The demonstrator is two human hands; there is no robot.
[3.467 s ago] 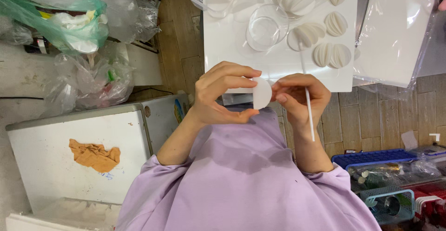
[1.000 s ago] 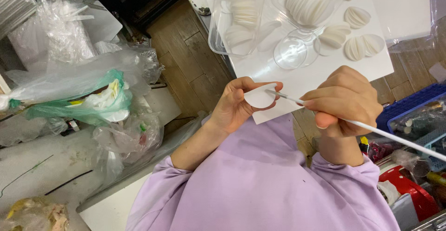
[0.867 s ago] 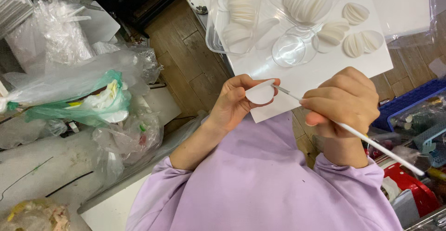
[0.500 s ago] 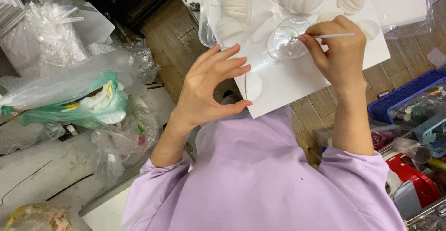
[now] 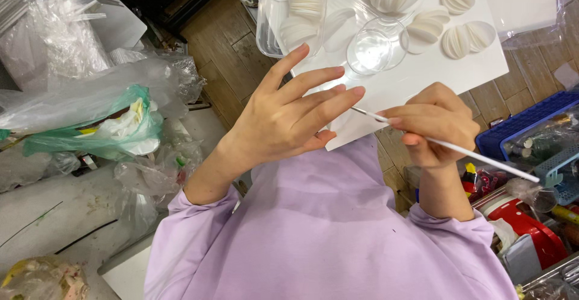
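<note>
My left hand (image 5: 283, 119) is raised with its back to me and its fingers stretched out. Its thumb is tucked under, pinching a white disc that the fingers almost wholly hide. My right hand (image 5: 434, 125) grips a thin white brush (image 5: 482, 158) like a pen. The brush tip reaches under my left fingertips. Both hands hover over the near edge of a white board (image 5: 434, 70). Just beyond my fingertips, a clear round dish (image 5: 377, 46) stands on the board.
A clear plastic tub (image 5: 295, 10) of white discs and fanned stacks of discs (image 5: 461, 37) lie on the board. Crumpled plastic bags (image 5: 102, 119) pile up at left. At right stand a blue crate (image 5: 525, 122) and a red container (image 5: 525, 227).
My right hand has drawn the brush back from the clear dish to my left fingertips. My left hand has turned so its fingers cover the disc.
</note>
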